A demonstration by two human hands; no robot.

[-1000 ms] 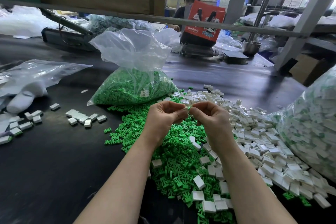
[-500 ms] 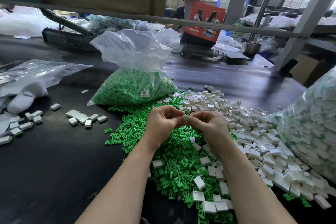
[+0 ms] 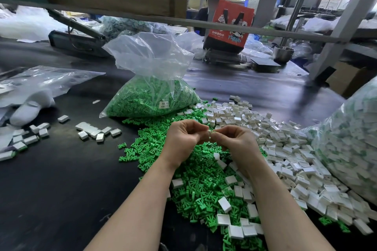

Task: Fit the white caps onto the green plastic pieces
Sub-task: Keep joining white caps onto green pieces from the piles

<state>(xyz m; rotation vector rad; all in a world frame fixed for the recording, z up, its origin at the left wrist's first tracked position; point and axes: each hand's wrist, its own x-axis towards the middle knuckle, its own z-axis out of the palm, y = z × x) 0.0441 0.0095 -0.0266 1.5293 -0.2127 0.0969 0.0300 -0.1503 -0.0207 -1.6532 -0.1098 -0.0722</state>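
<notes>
both hands are raised together above the middle of the dark desk (image 3: 51, 189), fingertips almost meeting. the left hand (image 3: 183, 140) has its fingers curled in, thumb and forefinger pinched toward the right hand; what it grips is mostly hidden by the fingers. the right hand (image 3: 234, 142) is curled the same way, and a small white cap with a bit of green (image 3: 211, 132) shows between the two sets of fingertips, clamped there by both. under the hands lies a loose pile of green plastic pieces (image 3: 195, 185), spreading toward the near edge of the desk, with a few white caps mixed in. just to its right a bigger heap of white caps (image 3: 285, 149) runs toward the right edge, up against a large clear bag of finished parts (image 3: 350, 144). behind the hands, toward the far side, stands an open clear bag of green pieces (image 3: 151, 96). well to the left, near the left edge, a small scatter of capped pieces (image 3: 95, 131) lies by a white glove (image 3: 26, 110).
</notes>
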